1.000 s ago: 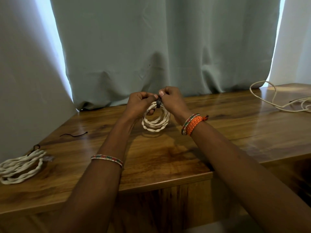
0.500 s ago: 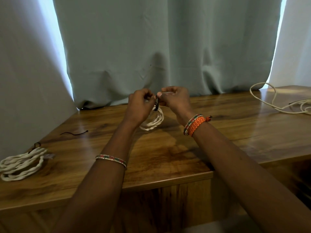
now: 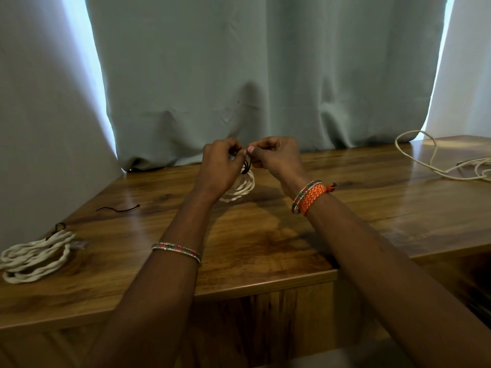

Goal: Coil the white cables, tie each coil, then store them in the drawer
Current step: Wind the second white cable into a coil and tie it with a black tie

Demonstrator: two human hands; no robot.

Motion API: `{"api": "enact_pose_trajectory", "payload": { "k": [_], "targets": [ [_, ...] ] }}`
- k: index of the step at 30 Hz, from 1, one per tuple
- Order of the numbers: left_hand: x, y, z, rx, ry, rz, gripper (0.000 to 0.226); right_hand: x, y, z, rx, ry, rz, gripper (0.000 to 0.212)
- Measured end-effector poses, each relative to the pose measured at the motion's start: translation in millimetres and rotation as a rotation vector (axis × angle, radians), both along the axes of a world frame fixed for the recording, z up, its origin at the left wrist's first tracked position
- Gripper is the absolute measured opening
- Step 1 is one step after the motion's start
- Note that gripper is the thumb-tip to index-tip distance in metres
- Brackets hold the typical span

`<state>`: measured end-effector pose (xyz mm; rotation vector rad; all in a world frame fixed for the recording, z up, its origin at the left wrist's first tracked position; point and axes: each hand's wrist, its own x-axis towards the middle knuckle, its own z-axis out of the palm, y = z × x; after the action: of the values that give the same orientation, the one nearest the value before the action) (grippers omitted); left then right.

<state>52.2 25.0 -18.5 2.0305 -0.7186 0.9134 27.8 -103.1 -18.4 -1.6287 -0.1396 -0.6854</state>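
Observation:
A small coil of white twisted cable (image 3: pixel 240 188) hangs over the middle of the wooden table (image 3: pixel 265 235), held up between both hands. A black tie (image 3: pixel 247 166) is looped round its top. My left hand (image 3: pixel 220 166) and my right hand (image 3: pixel 276 158) each pinch an end of that tie, fingertips nearly touching. The coil's left part is hidden behind my left hand. A second white coil (image 3: pixel 34 252) with a dark tie on it lies at the table's left edge. A loose white cable (image 3: pixel 435 160) sprawls uncoiled at the far right.
A spare black tie (image 3: pixel 118 208) lies on the table left of my hands. Grey-green curtains (image 3: pixel 265 75) hang right behind the table. A darker, lower opening (image 3: pixel 467 282) shows under the tabletop at the right. The table's front edge runs just below my forearms.
The coil was tipped from face-on to nearly edge-on and is now half hidden behind my left hand. Both hands have risen slightly and keep working the black tie at its top.

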Motion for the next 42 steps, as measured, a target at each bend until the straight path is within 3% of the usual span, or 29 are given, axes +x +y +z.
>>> {"api": "enact_pose_trajectory", "payload": {
  "k": [13, 18, 42],
  "targets": [
    [-2.8, 1.8, 0.1, 0.071, -0.01, 0.023, 0.014, -0.7, -3.6, -0.2, -0.155, 0.012, -0.006, 0.012],
    [-3.3, 2.5, 1.4, 0.052, 0.01, 0.02, 0.013, -4.3, -8.0, 4.0, -0.07, 0.06, 0.107, 0.009],
    [-4.0, 0.7, 0.5, 0.028, 0.005, 0.025, 0.014, -6.4, -2.7, 2.6, 0.001, 0.017, 0.04, 0.009]
  ]
}}
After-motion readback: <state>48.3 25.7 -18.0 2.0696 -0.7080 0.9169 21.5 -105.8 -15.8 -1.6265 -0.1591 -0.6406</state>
